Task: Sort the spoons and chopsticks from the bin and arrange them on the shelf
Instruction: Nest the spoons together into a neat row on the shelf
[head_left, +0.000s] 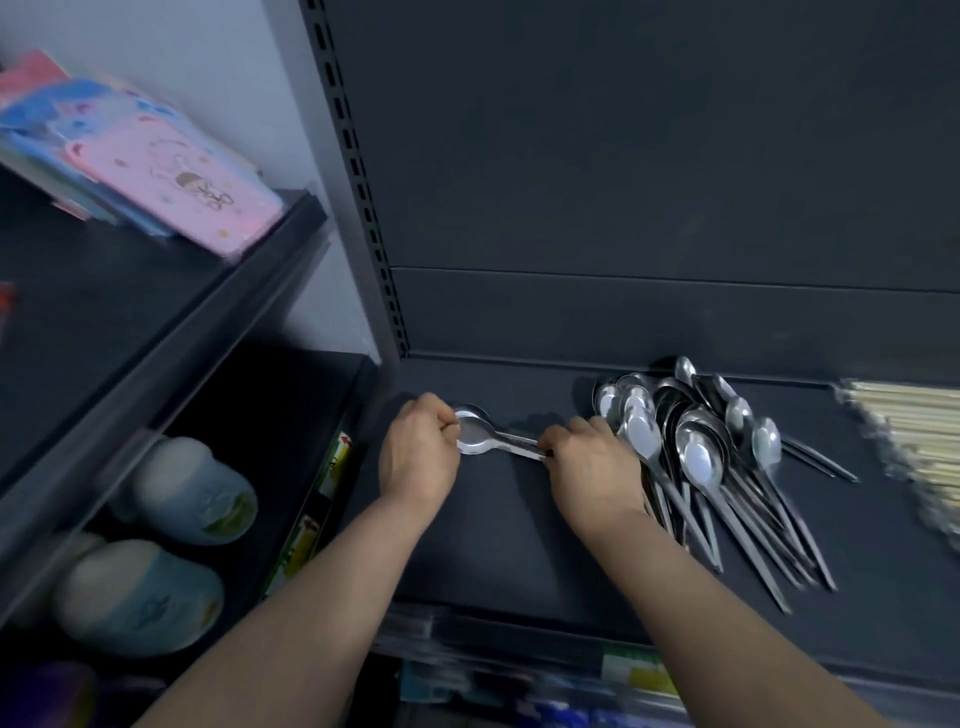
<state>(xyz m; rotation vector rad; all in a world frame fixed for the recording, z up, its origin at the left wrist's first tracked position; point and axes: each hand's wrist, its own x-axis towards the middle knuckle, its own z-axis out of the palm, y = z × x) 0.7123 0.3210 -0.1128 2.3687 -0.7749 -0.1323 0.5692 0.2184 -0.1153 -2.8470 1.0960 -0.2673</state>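
Hands meet on a small bunch of spoons (488, 439) lying on the dark shelf (493, 545), just left of the spoon pile (696, 457). Left hand (415, 452) has its fingers curled around the bowl end, farthest from the pile; right hand (592, 462) pinches the handle ends, its knuckles touching the pile's nearest spoons. Pale chopsticks (914, 431) lie right of the pile, apart from it

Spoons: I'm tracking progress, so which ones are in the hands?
The small bunch lying crosswise, left of the fanned pile: left hand holds its bowls, right hand its handles.
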